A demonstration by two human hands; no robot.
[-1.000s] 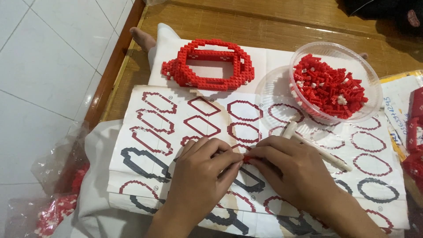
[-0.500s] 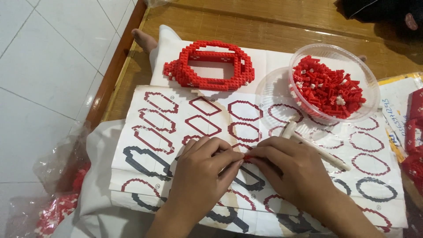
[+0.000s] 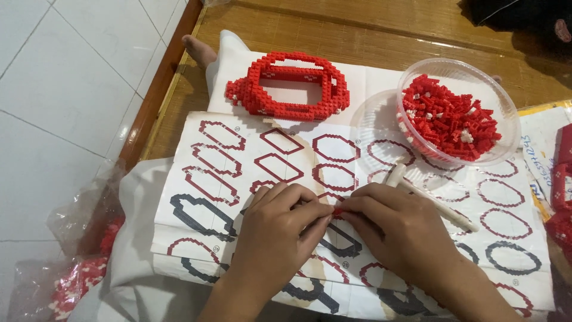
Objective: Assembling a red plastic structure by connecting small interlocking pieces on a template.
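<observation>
Red small brick piece [image 3: 338,210] sits pinched between the fingertips of your left hand [image 3: 280,229] and right hand [image 3: 396,229], over the instruction sheet [image 3: 238,149]. Beyond: red brick ring [image 3: 289,85], clear bowl [image 3: 456,113] of bricks, white tool [image 3: 432,200] beside your right hand.

Two bare hands and forearms, low in the middle of the frame.

The left hand [image 3: 277,229] and the right hand [image 3: 396,235] wore nothing: no gloves, no rings, no watch or bracelet on either wrist that I could see. The forearms ran bare down to the bottom edge of the frame, with no sleeve or cuff showing anywhere along them. The fingernails were short and plain, without polish. A bare foot [image 3: 199,50] showed in the upper left of the frame, with no sock or shoe, beside white cloth; whether that cloth was clothing I could not tell.
</observation>
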